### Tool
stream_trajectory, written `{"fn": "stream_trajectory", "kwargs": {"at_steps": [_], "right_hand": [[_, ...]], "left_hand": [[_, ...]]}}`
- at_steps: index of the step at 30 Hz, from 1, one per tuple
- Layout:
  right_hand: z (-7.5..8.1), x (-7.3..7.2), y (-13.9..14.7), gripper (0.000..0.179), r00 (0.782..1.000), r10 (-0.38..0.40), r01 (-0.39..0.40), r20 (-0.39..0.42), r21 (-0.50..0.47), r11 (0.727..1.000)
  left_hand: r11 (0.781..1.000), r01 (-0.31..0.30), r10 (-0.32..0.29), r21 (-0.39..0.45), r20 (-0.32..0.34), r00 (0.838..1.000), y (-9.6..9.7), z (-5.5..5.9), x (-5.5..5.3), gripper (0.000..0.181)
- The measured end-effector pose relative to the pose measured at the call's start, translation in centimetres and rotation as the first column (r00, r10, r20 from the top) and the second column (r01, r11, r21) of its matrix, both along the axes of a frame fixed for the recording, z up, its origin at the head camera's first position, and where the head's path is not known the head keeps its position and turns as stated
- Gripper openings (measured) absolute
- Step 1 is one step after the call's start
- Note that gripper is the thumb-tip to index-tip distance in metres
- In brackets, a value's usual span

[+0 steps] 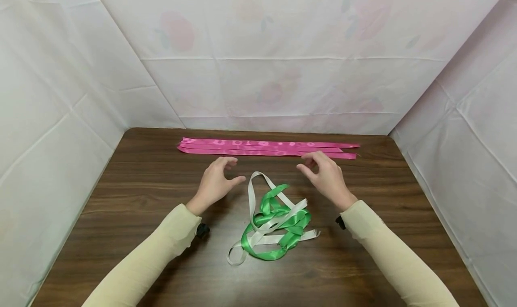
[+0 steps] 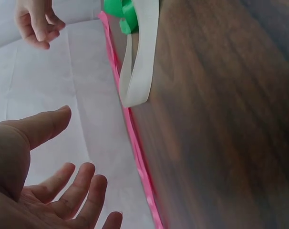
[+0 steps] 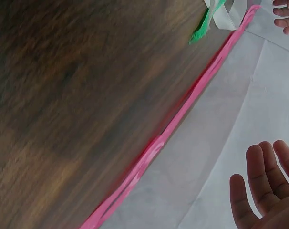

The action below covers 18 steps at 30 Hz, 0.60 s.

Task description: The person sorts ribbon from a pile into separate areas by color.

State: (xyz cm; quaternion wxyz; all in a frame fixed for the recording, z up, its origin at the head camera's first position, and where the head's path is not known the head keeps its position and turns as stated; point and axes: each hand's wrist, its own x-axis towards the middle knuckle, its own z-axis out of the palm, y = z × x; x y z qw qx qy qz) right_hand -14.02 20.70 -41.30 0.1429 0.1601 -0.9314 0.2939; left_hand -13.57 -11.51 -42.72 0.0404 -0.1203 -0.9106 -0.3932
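Pink ribbon bundle: 1 | green-white tangle (looped): 1 | hands: 2

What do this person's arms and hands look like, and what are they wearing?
The left hand and right hand are bare, without gloves. Long, pale cream sleeves end in cuffs, and a small black object shows beside each.

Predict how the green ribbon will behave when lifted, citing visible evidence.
The green ribbon would probably hang floppy, since it lies in loose bends and folds. Its glossy sheen suggests it may be slippery. Lifting it could drag the white ribbon along, as the two lie tangled across each other.
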Motion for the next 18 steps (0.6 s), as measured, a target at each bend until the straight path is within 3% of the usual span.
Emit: {"fn": "stream_trajectory", "kwargs": {"at_steps": [8,18], "right_hand": [[-0.6,-0.2,-1.0,0.033,0.999,0.018,-0.018,0.048,-0.002,1.000],[-1.6,-0.7,-2.9,0.038,0.994,0.052,-0.054,0.096,0.019,0.998]], "left_hand": [[1.000,0.012,-0.012,-0.026,0.005,1.000,0.7,-0.5,0.0,0.056],[0.998,-0.003,0.008,-0.060,0.077,0.997,1.6,-1.2,-0.1,0.054]]}}
